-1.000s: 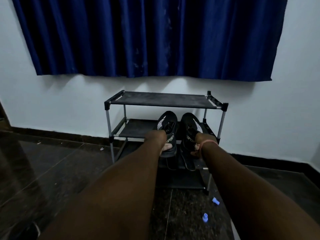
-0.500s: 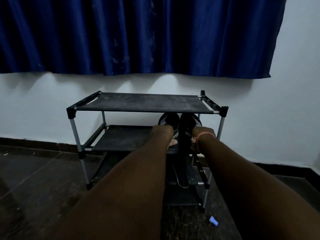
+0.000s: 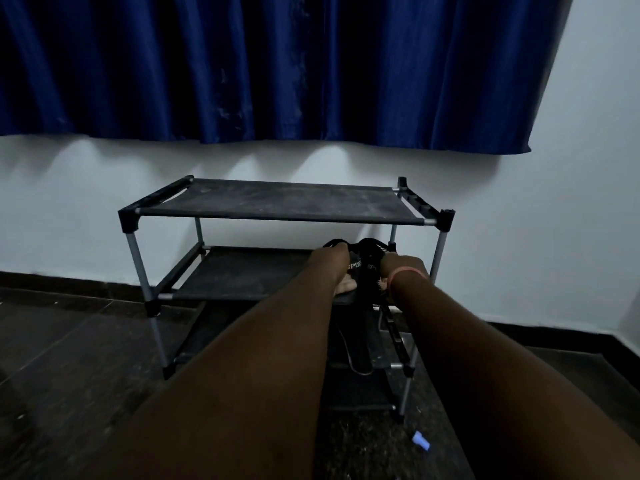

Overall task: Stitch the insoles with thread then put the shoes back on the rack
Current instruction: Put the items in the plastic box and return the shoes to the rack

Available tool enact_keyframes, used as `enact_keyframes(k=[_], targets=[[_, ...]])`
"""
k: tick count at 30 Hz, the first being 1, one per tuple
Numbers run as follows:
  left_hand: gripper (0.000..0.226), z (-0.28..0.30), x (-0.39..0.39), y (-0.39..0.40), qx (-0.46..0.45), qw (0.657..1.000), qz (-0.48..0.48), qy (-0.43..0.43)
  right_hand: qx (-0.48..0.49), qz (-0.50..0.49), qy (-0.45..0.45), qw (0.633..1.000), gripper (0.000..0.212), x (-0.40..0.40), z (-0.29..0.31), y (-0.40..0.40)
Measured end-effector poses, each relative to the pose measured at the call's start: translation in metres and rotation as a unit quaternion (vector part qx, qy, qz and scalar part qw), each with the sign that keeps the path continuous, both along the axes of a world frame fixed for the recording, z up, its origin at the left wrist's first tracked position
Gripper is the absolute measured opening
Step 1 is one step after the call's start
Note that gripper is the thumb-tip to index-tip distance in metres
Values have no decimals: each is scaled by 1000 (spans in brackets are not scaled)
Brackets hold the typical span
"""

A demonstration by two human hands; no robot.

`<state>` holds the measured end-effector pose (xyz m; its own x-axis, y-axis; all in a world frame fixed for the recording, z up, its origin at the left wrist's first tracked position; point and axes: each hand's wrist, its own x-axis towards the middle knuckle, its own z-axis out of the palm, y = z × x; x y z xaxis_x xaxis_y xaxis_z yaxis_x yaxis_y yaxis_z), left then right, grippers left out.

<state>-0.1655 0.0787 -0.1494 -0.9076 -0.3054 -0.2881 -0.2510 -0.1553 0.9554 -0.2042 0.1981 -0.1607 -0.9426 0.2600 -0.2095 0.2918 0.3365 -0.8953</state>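
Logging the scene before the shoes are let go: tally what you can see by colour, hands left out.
Black: 3 — left shoe, right shoe, shoe rack
Blue: 2 — curtain, small blue piece on the floor
Pink: 1 — wristband on the right wrist
Total: 6

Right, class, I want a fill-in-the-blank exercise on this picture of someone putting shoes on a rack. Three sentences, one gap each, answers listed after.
1. The two black shoes sit on the ______ shelf of the rack.
2. The curtain hanging above the rack is ______ in colour.
3. The thin band is worn on the wrist of the ______ hand; the left hand has none.

Missing words: middle; blue; right
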Motion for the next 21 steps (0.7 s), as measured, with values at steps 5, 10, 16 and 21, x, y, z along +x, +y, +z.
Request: enact_keyframes(k=[5,10,16,21], targets=[[35,14,17,-5,-114,993,7,-20,31,-60,17,998,50,42,14,-24],[31,26,52,-21,-229,973,20,-10,52,-35,-4,998,70,78,25,-64],[34,29,118,-91,-234,970,73,12,53,135,68,987,30,147,40,-113],[44,-4,177,-177,-191,975,116,-3,49,217,78,972,37,218,34,-162]])
